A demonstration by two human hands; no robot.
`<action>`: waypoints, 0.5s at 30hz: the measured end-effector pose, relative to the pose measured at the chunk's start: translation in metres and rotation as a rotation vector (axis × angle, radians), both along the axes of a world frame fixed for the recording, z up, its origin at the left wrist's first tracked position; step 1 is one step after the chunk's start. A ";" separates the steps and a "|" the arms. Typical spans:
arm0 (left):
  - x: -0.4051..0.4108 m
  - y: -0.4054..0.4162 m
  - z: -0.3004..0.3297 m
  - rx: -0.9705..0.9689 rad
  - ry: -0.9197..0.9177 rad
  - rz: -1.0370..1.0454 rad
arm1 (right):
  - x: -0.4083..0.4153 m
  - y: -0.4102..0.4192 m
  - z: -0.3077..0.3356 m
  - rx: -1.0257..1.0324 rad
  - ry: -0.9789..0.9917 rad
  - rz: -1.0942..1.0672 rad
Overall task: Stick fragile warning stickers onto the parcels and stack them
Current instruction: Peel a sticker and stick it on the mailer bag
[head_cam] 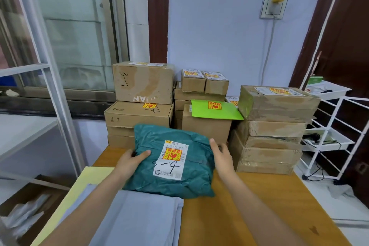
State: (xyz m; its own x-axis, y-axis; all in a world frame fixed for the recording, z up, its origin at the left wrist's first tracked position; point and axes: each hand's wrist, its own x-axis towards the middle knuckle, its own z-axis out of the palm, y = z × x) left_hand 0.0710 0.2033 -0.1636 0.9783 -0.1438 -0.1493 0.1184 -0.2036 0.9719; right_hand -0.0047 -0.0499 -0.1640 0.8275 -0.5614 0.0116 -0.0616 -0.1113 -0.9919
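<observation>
Far left we see a white shelf frame (58, 94) standing in front of a window (69, 26). Low left on the desk (269, 195): a yellow sheet (83, 181) with grey mailers (139, 217) lying on top of it.

Our left hand (130, 161) grips the left edge of the teal poly parcel (171, 162), thumb on top, fingers hidden under it. The parcel's near edge overlaps the grey mailers. Its white shipping label (170, 161) carries a yellow-red fragile sticker (172, 155) with handwriting just below.

Behind the parcel, a left stack of cardboard boxes (139, 104); one fragile sticker shows on the box under the top one. Middle stack (201, 110): two small boxes up top, both stickered, and a green envelope (215, 110) with a sticker lying on a lower box.

Our right hand (221, 156) holds the parcel's right edge, fingers curled around the side, thumb up.

Right of that, a stack of taped boxes (273, 130), top one stickered. Wall socket (273, 5) above with a cable running down. Far right, a white wire rack (335, 138) stands beside the desk.
</observation>
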 end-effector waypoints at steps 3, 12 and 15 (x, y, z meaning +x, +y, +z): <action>0.000 -0.001 -0.005 -0.029 0.077 0.002 | -0.007 0.005 -0.014 0.162 -0.027 0.108; -0.001 0.006 -0.010 -0.093 0.256 -0.125 | -0.011 0.018 -0.025 0.523 0.133 0.278; -0.008 0.002 -0.009 -0.164 0.255 -0.118 | -0.013 0.022 -0.026 0.593 0.152 0.325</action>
State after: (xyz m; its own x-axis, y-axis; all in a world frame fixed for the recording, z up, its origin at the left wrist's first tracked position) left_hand 0.0626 0.2051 -0.1724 0.8874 -0.2968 -0.3528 0.3470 -0.0737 0.9350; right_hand -0.0178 -0.0283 -0.1903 0.9230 -0.1601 -0.3498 -0.2600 0.4103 -0.8741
